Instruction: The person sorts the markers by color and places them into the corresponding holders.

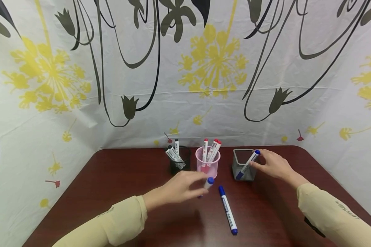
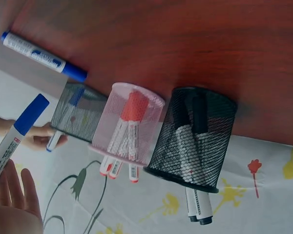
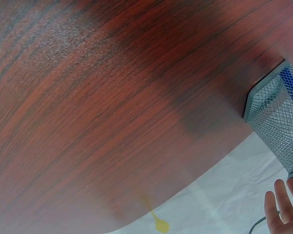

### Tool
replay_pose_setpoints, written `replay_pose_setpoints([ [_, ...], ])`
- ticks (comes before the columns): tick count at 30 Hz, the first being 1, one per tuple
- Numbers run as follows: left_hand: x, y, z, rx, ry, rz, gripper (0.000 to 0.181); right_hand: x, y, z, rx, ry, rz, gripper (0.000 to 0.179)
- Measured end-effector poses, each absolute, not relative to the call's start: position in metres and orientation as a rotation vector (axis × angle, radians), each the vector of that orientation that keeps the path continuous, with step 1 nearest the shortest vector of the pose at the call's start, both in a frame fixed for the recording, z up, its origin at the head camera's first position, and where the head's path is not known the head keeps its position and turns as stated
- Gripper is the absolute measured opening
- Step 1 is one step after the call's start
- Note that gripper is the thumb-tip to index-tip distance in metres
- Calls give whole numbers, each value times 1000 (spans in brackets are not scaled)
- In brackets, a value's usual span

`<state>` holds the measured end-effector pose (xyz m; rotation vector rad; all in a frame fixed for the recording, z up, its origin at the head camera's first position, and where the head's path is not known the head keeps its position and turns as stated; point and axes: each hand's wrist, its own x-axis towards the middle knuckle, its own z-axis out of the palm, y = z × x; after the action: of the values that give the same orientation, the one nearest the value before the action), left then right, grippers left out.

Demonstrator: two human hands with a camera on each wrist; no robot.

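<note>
My left hand pinches a blue-capped marker between thumb and fingers above the table, in front of the pink mesh cup. At the grey square mesh cup, my right hand has thumb and index finger at the upper end of another blue marker. That marker leans inside the cup, its blue cap low and visible through the mesh in the right wrist view. A third blue marker lies on the table between the hands.
Several red markers stand in the pink cup. Left of it, a black mesh cup holds black markers. The dark wooden table ends at a white cloth with flower prints.
</note>
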<state>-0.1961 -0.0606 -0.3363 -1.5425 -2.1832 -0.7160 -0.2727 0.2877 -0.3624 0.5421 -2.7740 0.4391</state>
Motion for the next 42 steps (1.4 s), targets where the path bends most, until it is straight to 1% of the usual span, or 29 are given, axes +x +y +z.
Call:
replay_pose_setpoints([
  [2,-198,-57,-332,-1528,-2188,-809,28,-273,287,-362,544,-2770,442,60],
  [6,-202,-53,-323,-1482,-2190,-912,28,-273,287,-362,544,-2768,445,59],
  [12,-211,-45,-314,-1420,-2177,-958,24,-272,287,-362,546,-2777,443,62],
  [28,-238,-13,-292,-1394,-2183,-1159,28,-273,287,-364,543,-2769,437,62],
  [42,-251,10,-280,-1332,-2235,-1208,25,-276,288,-367,532,-2766,443,60],
])
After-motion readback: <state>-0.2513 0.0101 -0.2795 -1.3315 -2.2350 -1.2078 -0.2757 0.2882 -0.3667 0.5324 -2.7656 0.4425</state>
